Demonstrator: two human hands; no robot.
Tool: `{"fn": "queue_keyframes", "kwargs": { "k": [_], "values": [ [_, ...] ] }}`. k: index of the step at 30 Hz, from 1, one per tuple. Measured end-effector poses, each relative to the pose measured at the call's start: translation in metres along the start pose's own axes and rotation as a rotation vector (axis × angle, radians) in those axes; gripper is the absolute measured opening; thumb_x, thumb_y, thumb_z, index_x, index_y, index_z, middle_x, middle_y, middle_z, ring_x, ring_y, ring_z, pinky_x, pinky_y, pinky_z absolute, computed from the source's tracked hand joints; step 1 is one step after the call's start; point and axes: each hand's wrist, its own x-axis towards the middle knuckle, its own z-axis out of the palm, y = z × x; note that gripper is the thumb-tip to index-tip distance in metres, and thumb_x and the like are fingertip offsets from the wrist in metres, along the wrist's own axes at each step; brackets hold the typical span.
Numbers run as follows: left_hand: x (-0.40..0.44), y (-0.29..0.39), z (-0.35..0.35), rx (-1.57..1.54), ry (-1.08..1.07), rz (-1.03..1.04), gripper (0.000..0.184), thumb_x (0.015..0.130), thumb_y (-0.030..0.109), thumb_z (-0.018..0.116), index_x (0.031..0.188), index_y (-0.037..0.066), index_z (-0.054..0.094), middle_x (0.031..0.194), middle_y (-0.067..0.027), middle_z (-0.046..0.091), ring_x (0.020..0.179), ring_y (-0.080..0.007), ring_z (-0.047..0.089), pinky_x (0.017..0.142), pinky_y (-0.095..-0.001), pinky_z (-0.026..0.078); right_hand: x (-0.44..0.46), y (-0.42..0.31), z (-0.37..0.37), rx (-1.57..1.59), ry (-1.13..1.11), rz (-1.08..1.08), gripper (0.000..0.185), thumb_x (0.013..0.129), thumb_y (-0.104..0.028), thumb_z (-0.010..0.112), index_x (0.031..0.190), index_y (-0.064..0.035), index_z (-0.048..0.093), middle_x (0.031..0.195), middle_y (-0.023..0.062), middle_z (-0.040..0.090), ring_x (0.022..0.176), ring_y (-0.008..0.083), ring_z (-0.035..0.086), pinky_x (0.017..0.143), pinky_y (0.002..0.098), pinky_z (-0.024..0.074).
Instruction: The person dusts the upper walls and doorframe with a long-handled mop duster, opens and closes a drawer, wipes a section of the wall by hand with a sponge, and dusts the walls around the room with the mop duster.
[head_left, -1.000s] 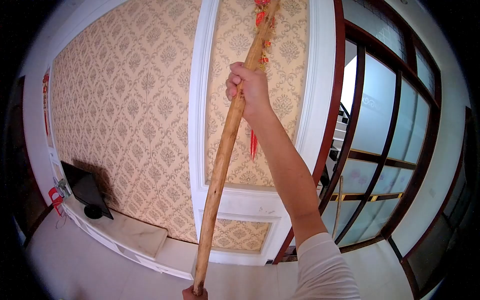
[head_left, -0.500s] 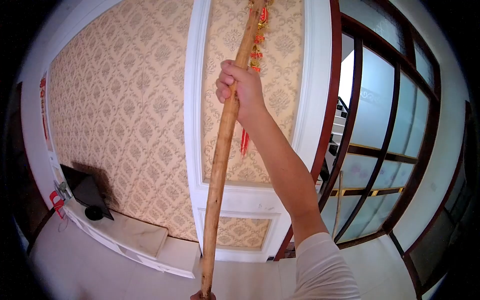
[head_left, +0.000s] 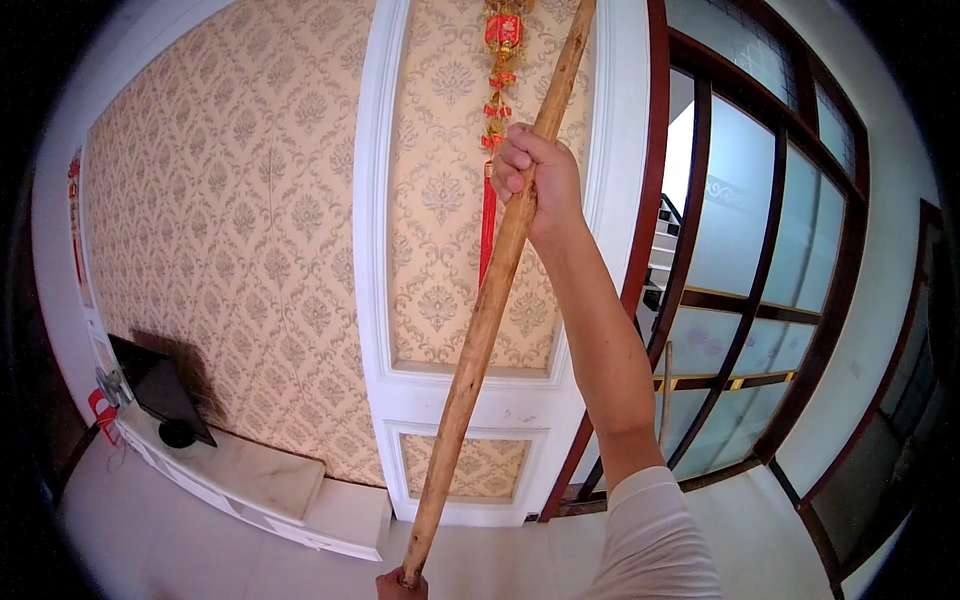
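A long wooden stick (head_left: 470, 365) slants across the middle of the view, its upper end leaning right and passing out of the top edge. My right hand (head_left: 540, 180) is wrapped round its upper part, with the arm stretched up and forward. Low at the bottom edge, my left hand (head_left: 402, 585) is closed round the lower part of the stick; only some of that hand shows. Behind the stick hangs a red and gold ornament (head_left: 503, 35) with a red tassel, against a patterned wall panel (head_left: 440, 260).
At the left, a low white cabinet (head_left: 350, 515) runs along the wall, with a black television (head_left: 165, 390) on it. Dark-framed glass doors (head_left: 735, 210) stand at the right. A thin pole (head_left: 667, 395) leans near them. Pale floor (head_left: 470, 565) lies below.
My right hand has moved to the right with the upper part of the stick, so the stick tilts more. The lower hand has risen slightly into view.
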Motion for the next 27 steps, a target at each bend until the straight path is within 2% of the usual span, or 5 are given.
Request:
{"fn": "queue_keyframes", "kwargs": {
  "k": [6, 8, 17, 23, 27],
  "values": [
    [-0.012, 0.01, -0.003, -0.004, 0.004, -0.125, 0.018, 0.076, 0.013, 0.059, 0.071, -0.005, 0.056, 0.052, -0.0134, 0.049, 0.052, -0.0131, 0.039, 0.046, -0.0363, 0.037, -0.007, 0.009, 0.007, 0.011, -0.017, 0.022, 0.01, 0.085, -0.01, 0.05, 0.077, -0.0108, 0.045, 0.055, -0.0041, 0.039, 0.042, 0.0086, 0.038, 0.038, 0.0241, 0.0329],
    [-0.016, -0.001, 0.003, 0.068, 0.08, -0.054, 0.017, 0.076, 0.012, 0.058, 0.071, -0.004, 0.056, 0.052, -0.0124, 0.048, 0.053, -0.0131, 0.039, 0.047, -0.0367, 0.038, -0.003, 0.015, 0.011, 0.095, -0.026, 0.039, 0.009, 0.079, -0.005, 0.053, 0.079, -0.0088, 0.045, 0.054, -0.0014, 0.04, 0.04, 0.0117, 0.041, 0.035, 0.0249, 0.0332],
    [-0.032, -0.014, 0.002, 0.005, 0.153, -0.097, 0.011, 0.075, 0.006, 0.061, 0.076, -0.004, 0.058, 0.057, -0.0044, 0.046, 0.055, -0.0129, 0.039, 0.047, -0.0321, 0.036, -0.005, 0.029, 0.046, 0.077, -0.04, 0.066, 0.009, 0.08, -0.005, 0.054, 0.079, -0.0084, 0.045, 0.054, -0.0011, 0.04, 0.04, 0.0125, 0.042, 0.035, 0.0255, 0.0346],
    [-0.035, -0.006, -0.007, -0.185, 0.138, -0.231, 0.009, 0.075, 0.005, 0.061, 0.073, -0.003, 0.057, 0.057, -0.0016, 0.046, 0.055, -0.0096, 0.038, 0.046, -0.0304, 0.036, -0.013, 0.034, 0.065, 0.079, -0.088, 0.049, 0.009, 0.08, -0.006, 0.053, 0.079, -0.0077, 0.044, 0.054, -0.0007, 0.04, 0.039, 0.0124, 0.042, 0.036, 0.0256, 0.0352],
    [-0.036, -0.025, -0.008, -0.203, 0.165, -0.207, 0.009, 0.075, 0.005, 0.06, 0.071, -0.002, 0.056, 0.056, -0.0012, 0.046, 0.054, -0.0093, 0.038, 0.045, -0.0299, 0.035, -0.008, 0.038, 0.087, 0.129, -0.153, 0.037, 0.009, 0.08, -0.006, 0.053, 0.081, -0.0061, 0.045, 0.055, 0.0, 0.042, 0.038, 0.0126, 0.042, 0.035, 0.0258, 0.0353]
  ]
}}
